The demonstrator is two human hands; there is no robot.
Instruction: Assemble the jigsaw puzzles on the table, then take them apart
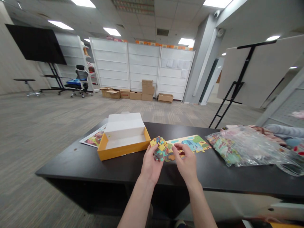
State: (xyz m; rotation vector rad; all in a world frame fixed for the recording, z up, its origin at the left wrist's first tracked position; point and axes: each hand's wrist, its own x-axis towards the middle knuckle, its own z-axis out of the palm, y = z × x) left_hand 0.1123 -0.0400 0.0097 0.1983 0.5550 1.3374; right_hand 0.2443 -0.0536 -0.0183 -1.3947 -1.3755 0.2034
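Several colourful jigsaw puzzle pieces [159, 148] are bunched in my left hand [152, 166], whose fingers are closed around them. My right hand [186, 161] is just to the right, its thumb and index finger drawn together. Whether a piece sits between those fingertips is hidden. Behind and partly below my right hand, a joined strip of jigsaw puzzle [193, 144] with blue, green and yellow pictures lies on the black table [114, 169]. To the left stands an open yellow box [123, 148] with a white inside and its lid folded back.
A printed picture sheet [93, 137] lies partly behind the box. On the right are a clear plastic bag [247, 145] with colourful contents and some folded fabric [268, 133]. Beyond the table are cardboard boxes [147, 90], an office chair [80, 80] and a stand-mounted board [258, 69].
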